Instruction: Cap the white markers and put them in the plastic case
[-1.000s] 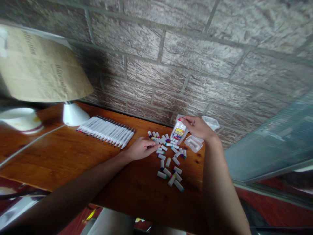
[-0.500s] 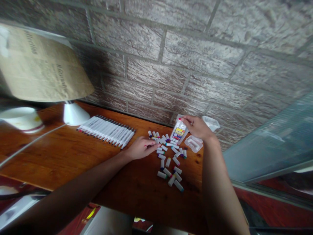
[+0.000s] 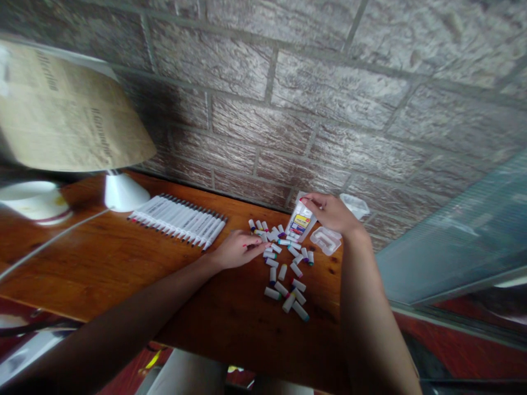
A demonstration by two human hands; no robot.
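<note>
Several white marker caps with coloured ends (image 3: 282, 272) lie scattered over the wooden table. Among them, at the back, a clear plastic case (image 3: 300, 222) with a yellow-and-blue label stands upright and holds white pieces. My right hand (image 3: 329, 211) is at the top of the case, its thumb and fingers pinched on a red-ended marker cap (image 3: 303, 199). My left hand (image 3: 239, 249) rests on the table at the left edge of the loose caps, fingers stretched towards them. A red mark shows on it, and its fingertips are partly hidden.
Left of my left hand, capless white markers (image 3: 179, 220) lie in a neat row. A clear plastic lid (image 3: 326, 240) lies right of the case, near a translucent container (image 3: 354, 206). A lamp (image 3: 123, 192), its cord and a white bowl (image 3: 35, 202) occupy the left. Behind rises a brick wall (image 3: 263, 126).
The view has shifted very slightly. Both hands, the case and the loose caps stay almost where they were; the red-ended cap sits slightly lower under my right fingers.
</note>
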